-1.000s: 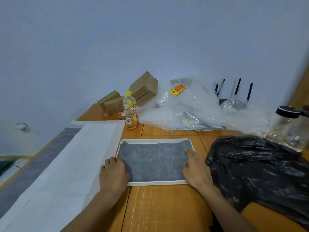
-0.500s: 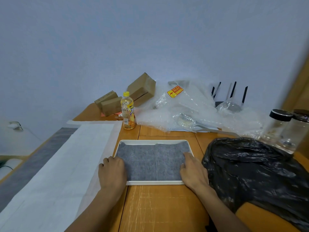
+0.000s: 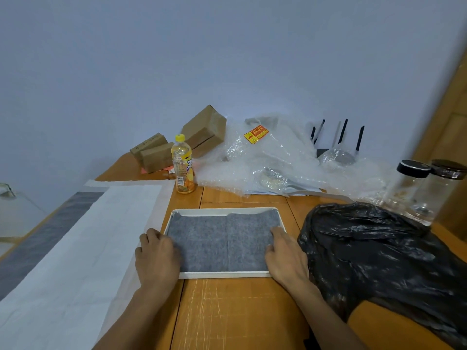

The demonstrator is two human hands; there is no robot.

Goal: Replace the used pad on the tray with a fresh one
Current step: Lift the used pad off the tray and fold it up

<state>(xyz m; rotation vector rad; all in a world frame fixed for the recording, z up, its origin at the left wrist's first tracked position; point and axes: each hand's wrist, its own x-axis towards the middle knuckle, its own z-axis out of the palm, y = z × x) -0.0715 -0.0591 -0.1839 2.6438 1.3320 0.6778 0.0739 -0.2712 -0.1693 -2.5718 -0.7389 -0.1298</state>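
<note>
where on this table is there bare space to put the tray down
Bare wood lies in front of the white tray, between the forearms, and in a narrow strip behind it. Crowded: white paper sheet on the left, crumpled black plastic bag on the right, clear bubble wrap at the back.

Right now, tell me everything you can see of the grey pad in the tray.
The grey pad looks like thin felt, speckled, with a faint vertical crease near its middle. It lies flat inside the white tray on the wooden table, filling nearly the whole floor; its far edge rides slightly up the tray's back wall. The left hand rests on its left edge, the right hand on its right edge, fingers pressing down.
</note>
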